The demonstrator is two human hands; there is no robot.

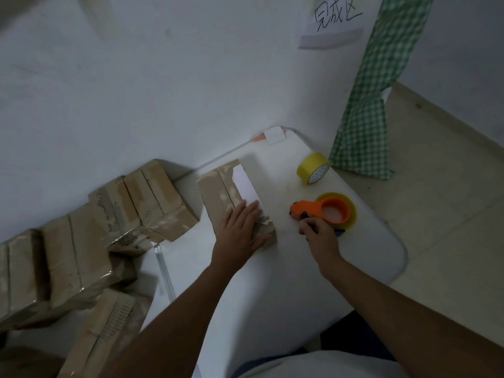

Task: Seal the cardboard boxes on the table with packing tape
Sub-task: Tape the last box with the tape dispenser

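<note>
The cardboard box [234,199] being worked on lies flat in the middle of the white worktop [272,282], near the wall. Its top flaps are shut, with a seam running along the top. A white label [246,186] shows on its right side, and old torn tape marks cover the brown card. The left hand [242,227] rests flat on the near end of the box, fingers [249,211] straight and close together, pressing it down.

Just to the right, the right hand [316,231] has its fingers curled round the dark handle of the orange tape dispenser [324,211], which sits on the worktop with a yellow tape roll in it. The dispenser is near the box but not touching it.

A spare yellow tape roll [313,168] stands farther back, beside a green checked cloth [373,105]. More cardboard boxes [109,227] are piled along the left, some wrapped in shiny tape. A paper sign [334,19] with handwriting hangs on the wall.

The box does not look newly taped yet. The tape could go on crooked and miss the seam if the box slides, so the left hand needs to keep pushing down. The sticky tape may also grab the ragged old bits and wrinkle. The light is dim, so the seam may be hard to follow.
</note>
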